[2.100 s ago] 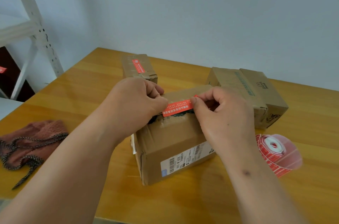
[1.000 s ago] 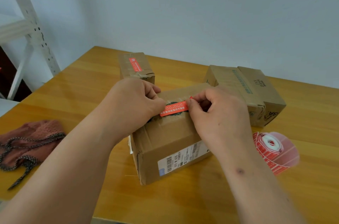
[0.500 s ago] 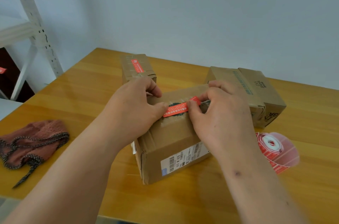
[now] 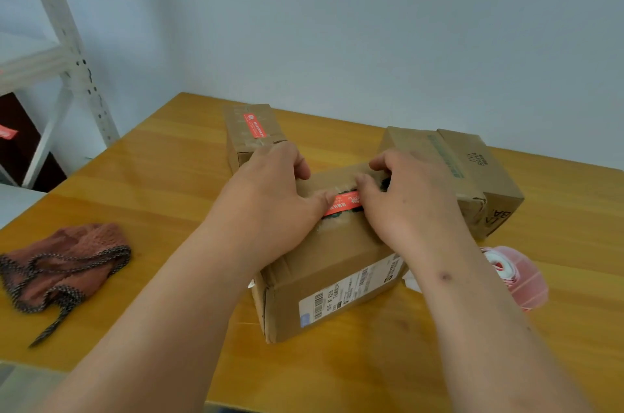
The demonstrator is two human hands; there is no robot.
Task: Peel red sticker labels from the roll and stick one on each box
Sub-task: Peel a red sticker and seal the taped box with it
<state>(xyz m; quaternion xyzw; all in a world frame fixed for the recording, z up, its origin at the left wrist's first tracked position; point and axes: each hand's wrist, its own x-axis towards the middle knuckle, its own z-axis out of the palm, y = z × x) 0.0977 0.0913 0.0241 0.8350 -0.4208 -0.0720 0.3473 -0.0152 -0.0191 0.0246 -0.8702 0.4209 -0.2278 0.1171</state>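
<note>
A red sticker (image 4: 342,204) lies flat across the top of the middle cardboard box (image 4: 331,264). My left hand (image 4: 270,196) presses its thumb on the sticker's left end. My right hand (image 4: 408,199) presses its thumb on the right end and hides that part. The other fingers of both hands bend onto the box top. The red label roll (image 4: 516,274) lies on the table to the right, partly behind my right forearm. A smaller box (image 4: 243,145) at the back carries a red sticker (image 4: 255,125). A larger box (image 4: 472,176) at the right shows no red sticker.
A brown knitted cloth with a dark cord (image 4: 64,264) lies at the table's left. A white metal shelf frame (image 4: 67,51) stands beyond the left edge. The wooden table (image 4: 152,176) meets the wall at the back.
The sticker, held pinched at both ends above the box, now lies down on the box top. Both thumbs have slid inward over it, covering more of it.
</note>
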